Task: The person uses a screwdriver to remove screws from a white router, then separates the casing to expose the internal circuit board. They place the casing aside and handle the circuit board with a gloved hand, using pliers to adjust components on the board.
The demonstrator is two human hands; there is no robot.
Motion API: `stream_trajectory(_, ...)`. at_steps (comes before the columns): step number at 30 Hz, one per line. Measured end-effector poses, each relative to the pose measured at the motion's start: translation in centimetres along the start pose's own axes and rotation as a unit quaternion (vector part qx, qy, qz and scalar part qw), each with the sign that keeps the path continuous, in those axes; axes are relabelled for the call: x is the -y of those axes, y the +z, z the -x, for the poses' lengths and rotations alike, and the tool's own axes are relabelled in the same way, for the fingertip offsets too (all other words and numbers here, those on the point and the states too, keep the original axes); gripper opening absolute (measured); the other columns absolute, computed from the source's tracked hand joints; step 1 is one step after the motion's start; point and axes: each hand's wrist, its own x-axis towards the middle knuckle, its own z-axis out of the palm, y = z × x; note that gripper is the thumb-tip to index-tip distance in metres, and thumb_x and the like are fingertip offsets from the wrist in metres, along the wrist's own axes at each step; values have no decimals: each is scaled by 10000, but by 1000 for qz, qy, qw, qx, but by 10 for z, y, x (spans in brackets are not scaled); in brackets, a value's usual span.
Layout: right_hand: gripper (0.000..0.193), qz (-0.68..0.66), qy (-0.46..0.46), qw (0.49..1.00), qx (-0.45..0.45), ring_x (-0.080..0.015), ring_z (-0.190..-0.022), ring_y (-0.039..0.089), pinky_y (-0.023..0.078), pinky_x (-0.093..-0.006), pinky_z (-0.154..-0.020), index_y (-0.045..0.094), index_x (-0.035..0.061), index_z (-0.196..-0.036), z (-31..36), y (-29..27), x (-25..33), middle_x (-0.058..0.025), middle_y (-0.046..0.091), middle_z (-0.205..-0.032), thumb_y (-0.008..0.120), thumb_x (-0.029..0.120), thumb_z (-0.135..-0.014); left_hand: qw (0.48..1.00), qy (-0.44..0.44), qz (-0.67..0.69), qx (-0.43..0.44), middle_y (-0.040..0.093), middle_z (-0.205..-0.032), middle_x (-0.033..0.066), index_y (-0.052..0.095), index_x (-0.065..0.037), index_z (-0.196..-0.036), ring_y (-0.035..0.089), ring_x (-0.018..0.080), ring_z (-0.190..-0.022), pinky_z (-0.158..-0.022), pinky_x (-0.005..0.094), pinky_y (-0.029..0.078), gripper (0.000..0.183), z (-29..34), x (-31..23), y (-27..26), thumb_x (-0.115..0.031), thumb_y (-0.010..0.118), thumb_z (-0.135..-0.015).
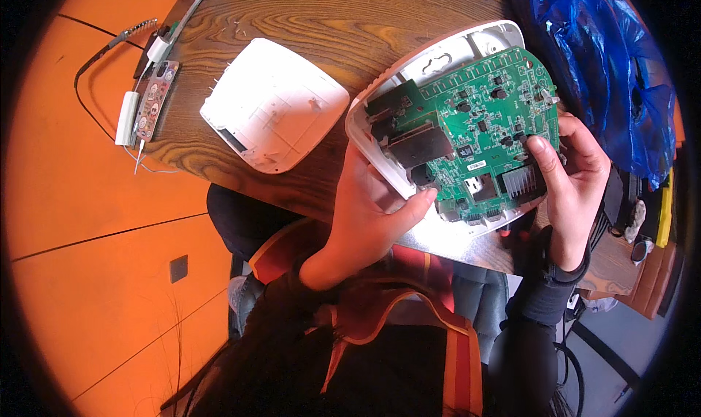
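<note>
A green circuit board [485, 150] with chips and a finned metal heat sink [520, 182] lies tilted over a white plastic housing [394, 177]. My left hand [376, 216] grips the housing's near left corner, its thumb against the board's edge and its fingers hidden underneath. My right hand [573, 180] pinches the board's right edge, thumb on top and fingers beyond the edge. A dark rectangular block [421, 145] stands on the board's left side. To the left, a white plastic cover [281, 106] rests on the table, inner side up.
The wooden table [343, 19] has its near edge under my arms. A blue plastic bag [595, 66] hangs at the right. A phone in a patterned case [155, 103] and cables lie by the left edge. A yellow-handled object [665, 212] sits at the far right.
</note>
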Motion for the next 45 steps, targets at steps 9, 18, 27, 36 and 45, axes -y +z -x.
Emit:
stream_trajectory(9, 67, -137, 30, 990, -10, -119, -910, 516, 383, -229, -816, 624, -15, -790, -5, -7, -13, -53, 513, -1010, 682, -9, -757, 998, -67, -1, -14, 447, -1233, 108, 224, -18, -1342, 488, 178, -1131, -889, 300, 468, 753, -1, -15, -3, 77, 646, -725)
stream_trajectory(18, 33, -81, -14, 996, -29, -149, -982, 506, 364, -267, -894, 612, -29, -827, -3, 4, -10, -103, 508, -1089, 624, -7, -806, 992, -113, 64, 0, 534, -1188, 117, 341, 10, -1303, 545, 158, -1048, -870, 289, 465, 629, -9, -21, -11, 37, 657, -760)
stream_trajectory(27, 53, -83, 24, 996, -29, -158, -1035, 500, 342, -275, -930, 613, -26, -795, -3, 8, -16, -103, 510, -1117, 624, 19, -820, 989, -140, 31, -29, 579, -1101, 93, 403, 20, -1256, 566, 136, -988, -845, 274, 469, 505, -5, -19, -10, 30, 614, -798)
stream_trajectory(36, 117, 31, 16, 998, 51, -224, -1074, 500, 342, -342, -964, 573, -11, -685, -8, -2, -23, -132, 543, -1107, 658, 18, -760, 988, -119, -17, -96, 601, -997, 53, 489, 31, -1145, 557, 85, -901, -778, 239, 459, 277, -4, -2, -11, -21, 520, -874)
stream_trajectory(45, 376, 284, -172, 940, 84, -249, -942, 540, 425, -347, -809, 633, 31, -945, -1, 4, 9, -103, 568, -1000, 763, 232, -655, 986, -134, -89, -38, 633, -943, 77, 528, 66, -1125, 573, 78, -833, -725, 227, 468, 302, 0, -6, -12, -47, 559, -846)
